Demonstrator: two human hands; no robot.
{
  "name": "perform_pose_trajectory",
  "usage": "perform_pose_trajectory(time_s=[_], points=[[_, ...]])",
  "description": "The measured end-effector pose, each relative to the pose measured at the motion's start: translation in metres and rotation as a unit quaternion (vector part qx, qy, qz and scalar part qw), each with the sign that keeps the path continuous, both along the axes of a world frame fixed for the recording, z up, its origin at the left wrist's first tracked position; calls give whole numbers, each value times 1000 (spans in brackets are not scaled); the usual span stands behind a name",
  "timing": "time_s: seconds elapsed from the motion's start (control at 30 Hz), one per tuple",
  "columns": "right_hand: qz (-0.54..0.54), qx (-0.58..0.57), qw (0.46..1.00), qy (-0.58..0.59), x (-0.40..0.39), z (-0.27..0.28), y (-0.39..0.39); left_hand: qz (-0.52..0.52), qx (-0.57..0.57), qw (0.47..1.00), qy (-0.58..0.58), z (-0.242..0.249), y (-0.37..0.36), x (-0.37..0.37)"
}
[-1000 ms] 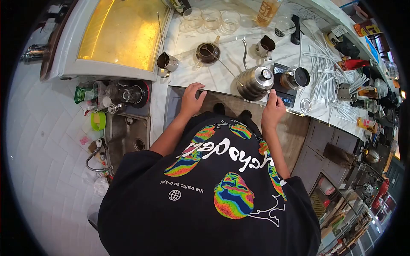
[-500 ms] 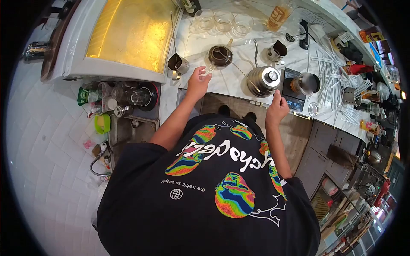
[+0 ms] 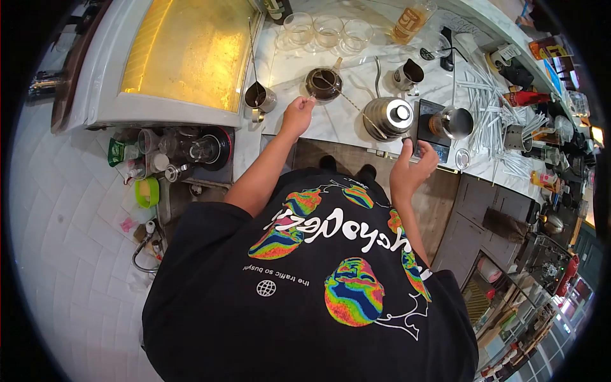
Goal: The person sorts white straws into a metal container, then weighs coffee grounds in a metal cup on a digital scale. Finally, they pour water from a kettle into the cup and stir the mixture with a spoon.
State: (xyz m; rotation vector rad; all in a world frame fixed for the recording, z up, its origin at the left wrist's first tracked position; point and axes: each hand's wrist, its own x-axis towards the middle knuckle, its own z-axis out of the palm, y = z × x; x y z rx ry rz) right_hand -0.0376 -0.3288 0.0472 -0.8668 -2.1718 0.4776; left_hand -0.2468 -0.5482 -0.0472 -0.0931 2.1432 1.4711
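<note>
My left hand [image 3: 298, 116] has its fingers closed at the near-side handle of a glass coffee server [image 3: 324, 89]. The server stands on the counter with dark liquid and a long twisted-stem spoon [image 3: 356, 106] in it. My right hand [image 3: 414, 169] is at the counter's front edge, thumb and fingers apart, with nothing visible in it. It is just below the steel gooseneck kettle [image 3: 385, 119] and partly covers a black scale [image 3: 428, 130]. On the scale's right side is a glass vessel with a steel top [image 3: 455, 122]. Left of the server, a steel pitcher [image 3: 259, 98] holds a long thin rod.
Several clear glass cups [image 3: 328, 30] line the back, near a bottle with an orange label [image 3: 412, 22]. Another steel pitcher [image 3: 409, 74] stands behind the scale. White straws [image 3: 487, 114] lie scattered at right. A sink [image 3: 184, 207] is at left, beside a lit yellow-topped box [image 3: 191, 54].
My right hand has come off the kettle's handle, moved slightly right and opened. My left hand's fingers have closed at the server's handle.
</note>
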Motion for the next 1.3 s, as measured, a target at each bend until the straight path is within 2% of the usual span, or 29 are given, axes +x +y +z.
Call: perform_pose_trajectory(time_s=[0.1, 0.17, 0.3, 0.43, 0.53, 0.67, 0.77, 0.8, 0.9, 0.93, 1.13, 1.3], points=[[100, -243, 965, -6, 3, 15, -14, -6, -2, 1000, -11, -3, 3, -4], [144, -370, 917, -22, -11, 32, -24, 13, 15, 999, -35, 2, 8, -2], [191, -343, 917, -75, -30, 15, -22, 34, 74, 996, -35, 5, 11, 5], [205, -359, 910, -29, -38, 15, -24, 57, 108, 992, -31, 1, 2, 9], [229, -446, 866, -7, -38, 37, -23, 66, 128, 989, -35, 3, -8, 19], [278, -490, 824, 64, -40, 51, -25, 74, 130, 989, -19, 39, -12, 35], [330, -435, 834, 77, -49, 70, -26, 66, 145, 987, 7, 50, -19, 41], [325, -398, 855, 69, -50, 74, -26, 62, 151, 986, 14, 53, -20, 42], [357, -195, 913, 26, -51, 104, -22, 106, 187, 976, 39, 69, -17, 47], [365, -168, 914, 50, -51, 110, -23, 106, 193, 975, 40, 74, -18, 47], [375, -145, 914, 55, -48, 126, -23, 92, 200, 974, 61, 97, -13, 41], [352, -200, 907, 117, -45, 112, -17, 94, 182, 975, 82, 116, -6, 40]])
